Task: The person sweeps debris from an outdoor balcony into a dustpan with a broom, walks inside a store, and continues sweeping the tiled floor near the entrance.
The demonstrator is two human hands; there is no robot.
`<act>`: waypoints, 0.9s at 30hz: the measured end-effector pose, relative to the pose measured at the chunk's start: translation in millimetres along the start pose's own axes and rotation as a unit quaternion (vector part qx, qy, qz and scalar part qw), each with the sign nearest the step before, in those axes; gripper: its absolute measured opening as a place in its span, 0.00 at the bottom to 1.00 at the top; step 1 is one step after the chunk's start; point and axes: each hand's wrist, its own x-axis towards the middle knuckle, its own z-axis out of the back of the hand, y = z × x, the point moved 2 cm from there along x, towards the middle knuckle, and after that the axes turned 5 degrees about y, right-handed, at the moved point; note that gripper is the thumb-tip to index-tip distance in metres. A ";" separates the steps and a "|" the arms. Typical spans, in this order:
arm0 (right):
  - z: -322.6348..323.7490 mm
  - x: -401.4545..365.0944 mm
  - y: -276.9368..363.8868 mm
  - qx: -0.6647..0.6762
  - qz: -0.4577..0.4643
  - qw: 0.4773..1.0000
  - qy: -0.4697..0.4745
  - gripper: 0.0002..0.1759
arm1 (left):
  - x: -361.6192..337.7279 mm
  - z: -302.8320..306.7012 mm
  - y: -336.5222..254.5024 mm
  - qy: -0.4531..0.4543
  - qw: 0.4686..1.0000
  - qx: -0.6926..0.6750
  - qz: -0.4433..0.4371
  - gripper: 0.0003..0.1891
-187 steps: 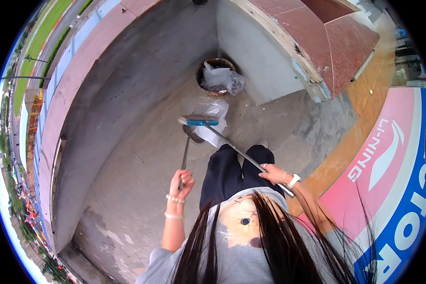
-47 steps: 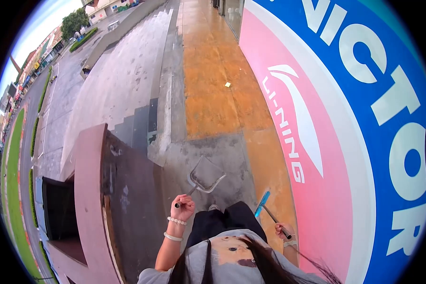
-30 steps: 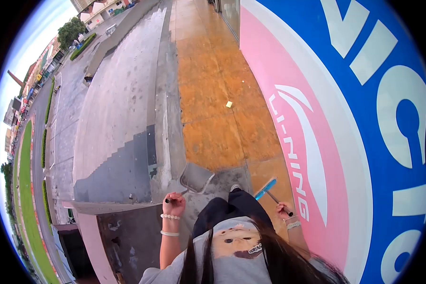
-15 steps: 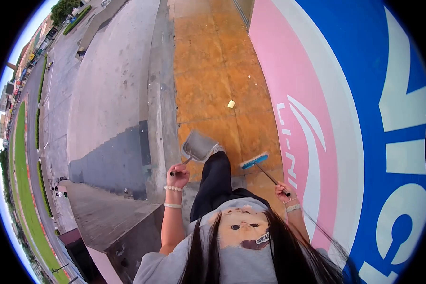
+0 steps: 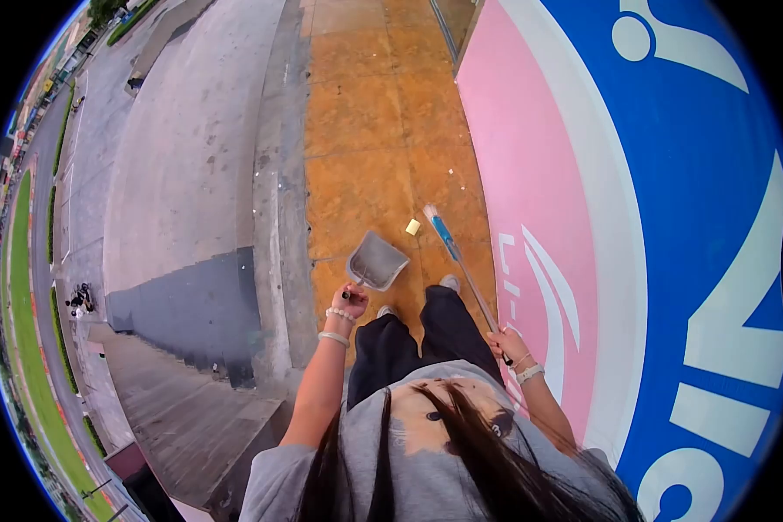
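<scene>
My left hand (image 5: pixel 350 301) is closed round the short handle of a grey dustpan (image 5: pixel 378 261), whose open pan points forward over the orange pavement. In my right hand (image 5: pixel 507 346) is the dark end of a broom's handle. The broom (image 5: pixel 471 283) reaches forward, with its blue head (image 5: pixel 442 233) and pale bristles at the far end. A small pale-yellow piece of litter (image 5: pixel 412 227) lies on the pavement between the dustpan and the broom head, apart from both.
On the right stands a wall (image 5: pixel 539 157) with pink, white and blue panels. Small white scraps (image 5: pixel 451 171) dot the orange pavement (image 5: pixel 357 113) ahead. Grey concrete (image 5: pixel 183 157) runs along the left, with a dark grey patch. My shoes (image 5: pixel 449 283) are just behind the dustpan and broom.
I have stepped forward, nearer the yellow litter. The broom head has swung forward and turned beside the litter. The dustpan has moved ahead and slightly right.
</scene>
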 end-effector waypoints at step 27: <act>112.3 405.7 334.8 -0.541 0.011 0.835 -0.098 0.27 | 98.3 -64.2 42.2 -0.068 0.987 -0.137 -0.043 0.09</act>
